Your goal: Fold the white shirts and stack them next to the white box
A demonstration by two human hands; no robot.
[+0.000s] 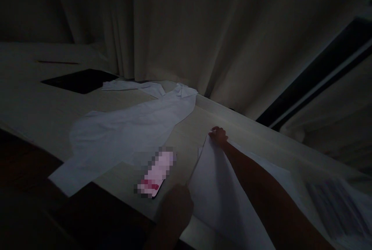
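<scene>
Our right hand (pixel 218 135) pinched the far corner of the cloth (pixel 221 196) on the desk (pixel 186 134); our left hand (pixel 176 203) held its near edge, closed; in such darkness the fabric could slip, or sweep the phone (pixel 155 174) off.

spread on the table (pixel 43 107), a shirt (pixel 128 134), collar toward the curtain (pixel 203 29) behind. farther back and left, a flat pad (pixel 78 80). before the shirt, near the front edge, a phone (pixel 155 172). right of the phone, a second cloth (pixel 221 192), pinned under the right hand (pixel 217 136) at its far corner and the left hand (pixel 174 203) at its near edge.
</scene>
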